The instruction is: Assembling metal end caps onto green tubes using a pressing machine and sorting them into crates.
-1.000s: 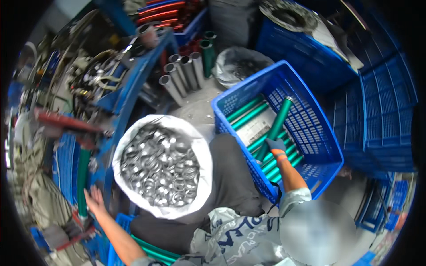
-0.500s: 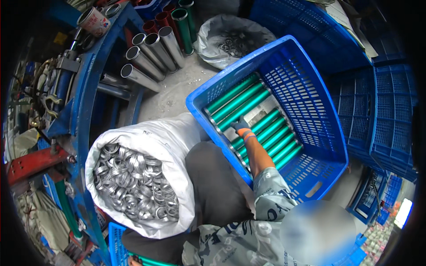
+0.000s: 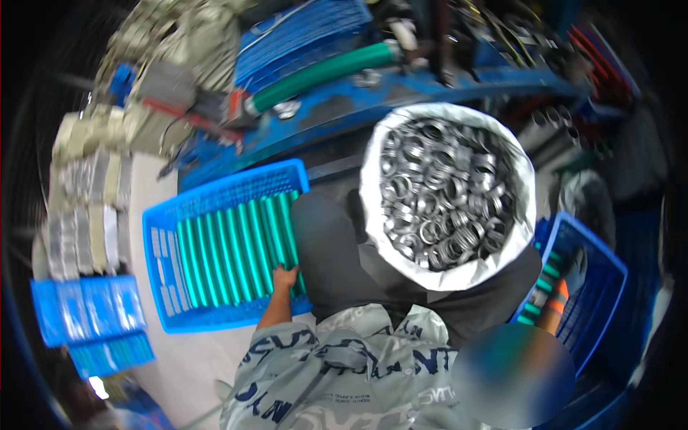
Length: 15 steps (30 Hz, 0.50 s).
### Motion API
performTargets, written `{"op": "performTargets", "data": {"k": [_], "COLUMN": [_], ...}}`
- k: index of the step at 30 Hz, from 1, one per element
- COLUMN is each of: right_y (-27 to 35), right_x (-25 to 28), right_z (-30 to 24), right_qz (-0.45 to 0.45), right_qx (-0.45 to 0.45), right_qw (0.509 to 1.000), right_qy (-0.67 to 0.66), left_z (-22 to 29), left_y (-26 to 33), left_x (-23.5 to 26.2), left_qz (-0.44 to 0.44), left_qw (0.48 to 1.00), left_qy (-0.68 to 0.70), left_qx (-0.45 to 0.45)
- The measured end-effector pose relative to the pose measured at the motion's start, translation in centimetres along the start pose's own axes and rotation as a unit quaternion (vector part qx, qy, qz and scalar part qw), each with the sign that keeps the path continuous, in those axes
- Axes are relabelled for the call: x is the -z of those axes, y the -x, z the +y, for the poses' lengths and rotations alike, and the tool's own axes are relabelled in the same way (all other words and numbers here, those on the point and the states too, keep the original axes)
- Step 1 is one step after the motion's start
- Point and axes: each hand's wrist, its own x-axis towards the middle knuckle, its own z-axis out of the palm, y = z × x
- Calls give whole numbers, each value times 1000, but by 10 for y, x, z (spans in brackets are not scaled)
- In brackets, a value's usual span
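Note:
My bare left hand [image 3: 285, 276] is at the near right side of a blue plastic basket [image 3: 161, 287]. Its fingers curl on the end of a shiny green tube [image 3: 292, 247], the last in a row of several such tubes. Over on the far right, my right hand [image 3: 575, 264], in a dark glove with an orange cuff, reaches into a second blue basket [image 3: 609, 269]. More green tubes [image 3: 548, 276] lie beside it there; blur hides what its fingers do. Between my legs stands a white sack [image 3: 376, 215] full of silver metal rings [image 3: 448, 193].
A blue metal bench [image 3: 322, 107] runs along the far side, with a long green tube [image 3: 326, 75] on it. Upright grey tubes [image 3: 552, 118] stand at the far right. Blue bins [image 3: 86, 312] and stacked pale bundles [image 3: 89, 215] are at the left.
The view has swung left, so the left basket with its green tubes now shows fully and the right basket sits at the right edge. My right hand stays in the right basket.

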Motion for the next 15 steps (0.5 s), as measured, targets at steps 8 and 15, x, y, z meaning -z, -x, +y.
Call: {"op": "performTargets", "data": {"k": [8,15], "right_y": [200,266], "right_x": [-197,-276], "right_z": [-220,-149], "right_qz": [-336,-354], "right_qx": [158,412], "right_qw": [922,614], "right_qy": [114,572], "left_z": [10,-17], "left_y": [3,-9], "left_x": [-14,4], "left_qz": [43,58], "left_qw": [999,985], "left_qy": [17,143], "left_qx": [29,73]}}
